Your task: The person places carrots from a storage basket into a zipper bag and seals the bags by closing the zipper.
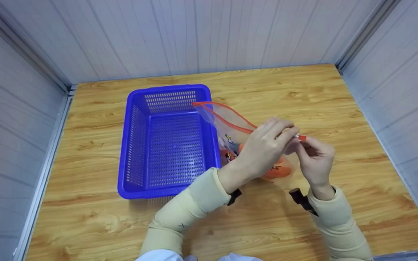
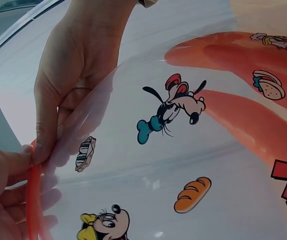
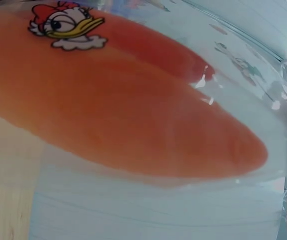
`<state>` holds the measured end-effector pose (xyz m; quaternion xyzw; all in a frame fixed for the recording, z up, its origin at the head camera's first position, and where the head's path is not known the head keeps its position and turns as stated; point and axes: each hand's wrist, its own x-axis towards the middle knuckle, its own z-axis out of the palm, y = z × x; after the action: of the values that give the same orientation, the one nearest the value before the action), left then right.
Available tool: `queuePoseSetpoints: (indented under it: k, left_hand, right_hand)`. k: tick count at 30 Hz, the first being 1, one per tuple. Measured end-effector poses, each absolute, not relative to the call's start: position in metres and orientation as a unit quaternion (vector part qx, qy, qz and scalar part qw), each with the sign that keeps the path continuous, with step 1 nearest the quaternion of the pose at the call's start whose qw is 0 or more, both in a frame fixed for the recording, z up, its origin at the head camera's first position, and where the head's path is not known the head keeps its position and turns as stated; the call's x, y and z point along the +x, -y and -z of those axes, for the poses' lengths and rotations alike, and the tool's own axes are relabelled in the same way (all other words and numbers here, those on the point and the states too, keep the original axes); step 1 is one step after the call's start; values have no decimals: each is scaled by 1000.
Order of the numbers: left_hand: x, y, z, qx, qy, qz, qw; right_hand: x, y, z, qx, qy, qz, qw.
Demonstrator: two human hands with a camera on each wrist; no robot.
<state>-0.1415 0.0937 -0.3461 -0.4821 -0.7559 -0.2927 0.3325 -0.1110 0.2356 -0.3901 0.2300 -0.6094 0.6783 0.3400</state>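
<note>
A clear zip bag point(image 1: 226, 133) with an orange zip edge and printed cartoon figures leans against the basket's right side, its mouth parted at the left. My left hand point(image 1: 261, 146) crosses in front of the bag and pinches the zip edge near its right end. Close beside it, my right hand point(image 1: 316, 159) pinches the end of the same edge between thumb and fingers. Inside the bag lie orange carrots point(image 1: 279, 171), seen tapering through the plastic in the right wrist view as a large carrot point(image 3: 148, 125). My left hand and forearm hide part of the bag.
A blue perforated basket point(image 1: 123, 152) stands left of the bag, with nothing visible inside. The wood-patterned table point(image 1: 321, 98) is enclosed by pale panelled walls point(image 1: 230, 36) at the back and sides.
</note>
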Motion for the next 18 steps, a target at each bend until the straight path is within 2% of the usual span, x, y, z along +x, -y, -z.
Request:
queuePoseSetpoints:
  k: [5, 18]
  left_hand:
    - [-142, -92, 346, -491, 750, 303, 323]
    - [-145, -77, 339, -492, 761, 334, 260]
  right_hand:
    - [-111, -236, 389, 240, 601, -683, 337]
    - [-106, -229, 375, 257, 616, -640, 381]
